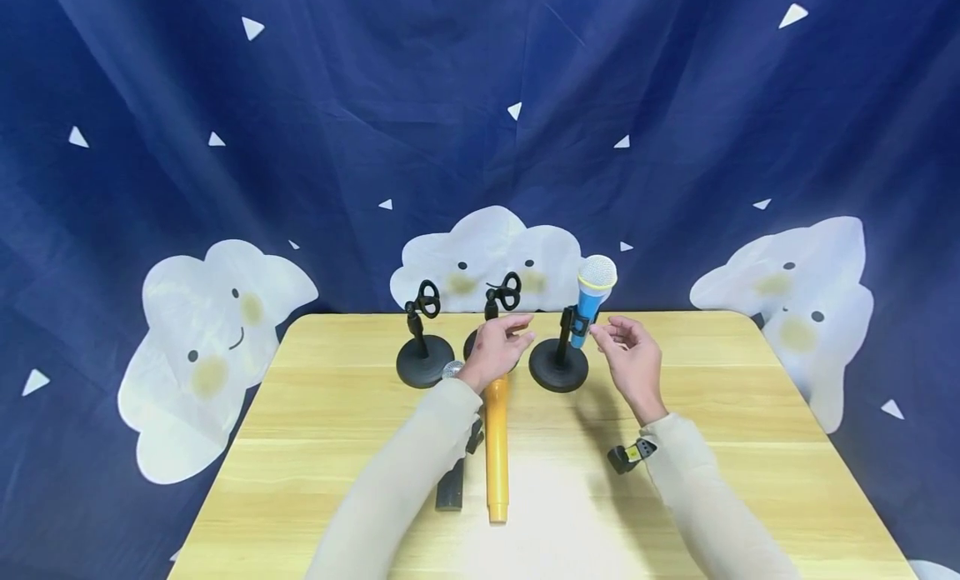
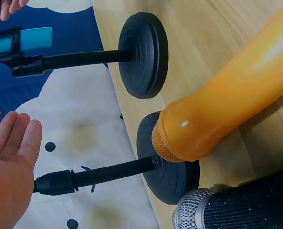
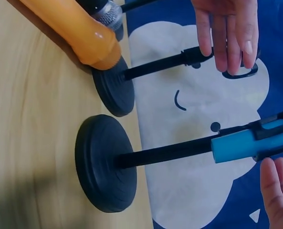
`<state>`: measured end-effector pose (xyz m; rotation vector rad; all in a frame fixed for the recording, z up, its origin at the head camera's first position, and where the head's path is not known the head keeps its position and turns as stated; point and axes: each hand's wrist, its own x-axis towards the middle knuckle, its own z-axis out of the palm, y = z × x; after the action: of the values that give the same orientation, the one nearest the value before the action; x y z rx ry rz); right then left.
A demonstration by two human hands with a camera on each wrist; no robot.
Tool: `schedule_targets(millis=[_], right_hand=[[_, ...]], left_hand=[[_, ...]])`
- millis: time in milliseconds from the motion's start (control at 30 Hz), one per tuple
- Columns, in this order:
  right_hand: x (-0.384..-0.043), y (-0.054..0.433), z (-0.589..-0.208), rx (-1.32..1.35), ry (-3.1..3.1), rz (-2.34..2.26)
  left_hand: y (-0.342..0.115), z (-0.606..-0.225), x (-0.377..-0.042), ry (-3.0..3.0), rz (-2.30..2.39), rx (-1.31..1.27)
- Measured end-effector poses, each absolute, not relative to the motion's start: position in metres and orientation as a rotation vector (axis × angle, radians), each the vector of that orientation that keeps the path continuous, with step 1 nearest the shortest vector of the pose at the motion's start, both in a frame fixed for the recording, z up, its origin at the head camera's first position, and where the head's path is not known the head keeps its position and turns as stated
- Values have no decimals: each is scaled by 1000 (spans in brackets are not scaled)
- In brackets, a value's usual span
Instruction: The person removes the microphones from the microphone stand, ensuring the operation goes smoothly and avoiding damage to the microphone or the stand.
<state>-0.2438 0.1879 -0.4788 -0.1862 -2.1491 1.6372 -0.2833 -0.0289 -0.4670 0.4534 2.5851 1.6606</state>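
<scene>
A blue microphone with a white head and yellow ring sits tilted in the clip of the right-hand black stand. My right hand is beside its lower end; in the right wrist view the fingertips lie right by the clip, fingers straight. My left hand hovers by the middle stand, its fingers extended and nothing in its grasp. Below that hand, an orange microphone lies on the table, alongside a black microphone with a silver head, partly hidden by the left arm in the head view.
The left-hand black stand has a bare clip, and so does the middle stand. All the stands are near the far edge of the wooden table. Behind it hangs a dark blue curtain with white clouds and triangles.
</scene>
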Motion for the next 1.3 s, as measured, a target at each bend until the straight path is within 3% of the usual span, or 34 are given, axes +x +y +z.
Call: schedule_targets(millis=[633, 1300], right_hand=[[-253, 189, -459, -141, -2207, 1599], [-267, 186, -462, -128, -2247, 1605]], left_hand=[[-4, -457, -292, 2541, 1662, 531], [15, -460, -304, 2536, 1642, 500]])
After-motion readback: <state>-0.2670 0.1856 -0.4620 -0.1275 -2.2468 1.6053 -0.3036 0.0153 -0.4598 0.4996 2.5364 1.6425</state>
